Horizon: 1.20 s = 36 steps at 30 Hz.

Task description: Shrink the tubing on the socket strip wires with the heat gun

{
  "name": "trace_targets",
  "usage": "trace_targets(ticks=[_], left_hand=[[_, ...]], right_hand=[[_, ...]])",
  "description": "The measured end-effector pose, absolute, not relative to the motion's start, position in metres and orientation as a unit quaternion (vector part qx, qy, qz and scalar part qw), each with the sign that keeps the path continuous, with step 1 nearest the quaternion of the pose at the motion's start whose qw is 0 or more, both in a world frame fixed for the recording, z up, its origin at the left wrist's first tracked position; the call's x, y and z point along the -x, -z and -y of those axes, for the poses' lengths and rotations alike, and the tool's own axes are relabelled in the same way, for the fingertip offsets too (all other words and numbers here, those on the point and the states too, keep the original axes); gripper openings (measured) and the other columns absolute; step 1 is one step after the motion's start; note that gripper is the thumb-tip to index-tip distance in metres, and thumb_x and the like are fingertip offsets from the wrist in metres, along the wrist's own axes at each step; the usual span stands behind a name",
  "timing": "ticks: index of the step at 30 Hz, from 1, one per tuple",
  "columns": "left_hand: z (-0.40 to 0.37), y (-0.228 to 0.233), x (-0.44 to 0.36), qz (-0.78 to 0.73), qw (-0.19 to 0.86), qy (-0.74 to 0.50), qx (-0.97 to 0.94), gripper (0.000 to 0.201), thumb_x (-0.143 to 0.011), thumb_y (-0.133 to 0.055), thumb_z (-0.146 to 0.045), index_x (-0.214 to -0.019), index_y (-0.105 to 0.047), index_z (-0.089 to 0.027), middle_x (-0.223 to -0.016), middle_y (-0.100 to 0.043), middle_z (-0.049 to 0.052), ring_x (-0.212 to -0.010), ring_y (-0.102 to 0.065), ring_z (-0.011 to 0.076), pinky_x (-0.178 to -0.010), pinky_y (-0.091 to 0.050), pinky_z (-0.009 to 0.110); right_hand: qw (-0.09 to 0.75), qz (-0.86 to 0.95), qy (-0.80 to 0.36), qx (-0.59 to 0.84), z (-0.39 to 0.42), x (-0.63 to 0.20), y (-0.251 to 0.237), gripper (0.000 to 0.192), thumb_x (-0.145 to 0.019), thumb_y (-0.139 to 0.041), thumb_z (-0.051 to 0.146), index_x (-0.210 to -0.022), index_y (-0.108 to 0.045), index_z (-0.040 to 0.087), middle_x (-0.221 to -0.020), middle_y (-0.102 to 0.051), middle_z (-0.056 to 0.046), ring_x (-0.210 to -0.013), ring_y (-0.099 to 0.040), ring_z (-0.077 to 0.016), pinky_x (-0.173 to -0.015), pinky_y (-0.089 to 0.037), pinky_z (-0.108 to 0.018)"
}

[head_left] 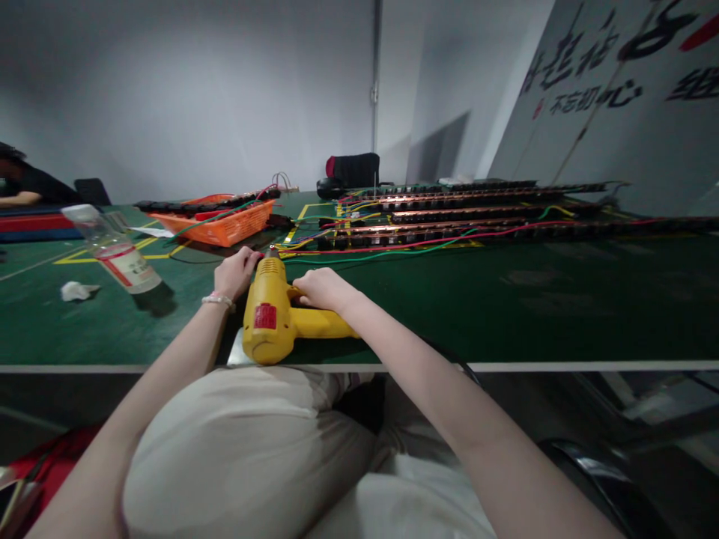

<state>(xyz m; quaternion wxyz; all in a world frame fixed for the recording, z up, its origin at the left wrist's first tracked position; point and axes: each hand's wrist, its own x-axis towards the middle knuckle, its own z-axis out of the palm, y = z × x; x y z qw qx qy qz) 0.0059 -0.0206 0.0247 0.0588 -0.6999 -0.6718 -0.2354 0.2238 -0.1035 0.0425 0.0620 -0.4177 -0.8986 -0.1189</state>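
A yellow heat gun (pixel 268 318) sits at the table's front edge, its metal nozzle pointing away from me and its handle towards the right. My left hand (pixel 234 273) is closed just left of the nozzle, pinching a red wire (pixel 260 257) at its tip. Across the handle reaches my right arm; my right hand (pixel 321 288) has curled fingers close to the gun's trigger. What those fingers hold is hidden. Beyond the nozzle, red, green, blue and yellow wires (pixel 303 245) run to long black strips with copper-coloured bars (pixel 382 238).
An orange basket (pixel 225 228) with black strips and wires stands behind my left hand. To its left are a clear bottle (pixel 126 262), tilted in view, and a crumpled white tissue (pixel 77 291). Another person (pixel 39 180) is at the far left. The green table (pixel 449 314) ends near my lap.
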Motion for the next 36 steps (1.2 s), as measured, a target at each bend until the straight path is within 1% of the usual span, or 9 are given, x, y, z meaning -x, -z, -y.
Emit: trace_targets(ticks=[7,13,18,26,36], left_hand=[[0.021,-0.024,-0.006,0.667,0.087,0.221,0.706,0.046,-0.095,-0.028,-0.052,-0.107,-0.062,-0.024,-0.098,-0.071,0.010,-0.092,-0.065,0.0273,-0.064,-0.036,0.028],[0.021,-0.025,-0.005,0.669,0.090,0.210,0.707,0.044,-0.096,-0.029,-0.051,-0.106,-0.063,-0.024,-0.097,-0.071,0.010,-0.091,-0.065,0.0267,-0.063,-0.035,0.027],[0.021,-0.024,-0.004,0.660,0.092,0.206,0.716,0.043,-0.096,-0.029,-0.050,-0.102,-0.063,-0.024,-0.089,-0.070,0.009,-0.085,-0.065,0.0259,-0.060,-0.033,0.027],[0.019,-0.022,-0.003,0.656,0.086,0.224,0.715,0.042,-0.096,-0.030,-0.052,-0.095,-0.062,-0.025,-0.089,-0.069,0.007,-0.085,-0.064,0.0242,-0.059,-0.031,0.026],[0.019,-0.021,-0.003,0.665,0.083,0.205,0.713,0.044,-0.096,-0.028,-0.052,-0.098,-0.062,-0.025,-0.091,-0.070,0.008,-0.087,-0.064,0.0255,-0.062,-0.034,0.027]], right_hand=[[0.057,0.897,0.121,0.420,0.104,-0.226,-0.043,0.026,-0.089,-0.057,0.032,-0.107,-0.069,0.016,-0.101,-0.073,-0.013,-0.098,-0.068,-0.0257,-0.072,-0.048,-0.030],[0.050,0.898,0.111,0.424,0.106,-0.226,-0.044,0.026,-0.089,-0.057,0.032,-0.107,-0.068,0.017,-0.101,-0.072,-0.013,-0.097,-0.068,-0.0255,-0.071,-0.047,-0.029],[0.032,0.897,0.097,0.430,0.104,-0.233,-0.043,0.025,-0.090,-0.055,0.032,-0.105,-0.068,0.017,-0.103,-0.072,-0.012,-0.098,-0.068,-0.0254,-0.071,-0.046,-0.029],[-0.022,0.875,0.096,0.473,0.112,-0.272,-0.048,0.027,-0.092,-0.051,0.033,-0.106,-0.067,0.017,-0.104,-0.072,-0.012,-0.097,-0.067,-0.0256,-0.068,-0.044,-0.029],[-0.019,0.849,0.083,0.521,0.126,-0.321,-0.049,0.024,-0.092,-0.050,0.032,-0.104,-0.066,0.019,-0.100,-0.072,-0.010,-0.091,-0.067,-0.0227,-0.064,-0.039,-0.027]])
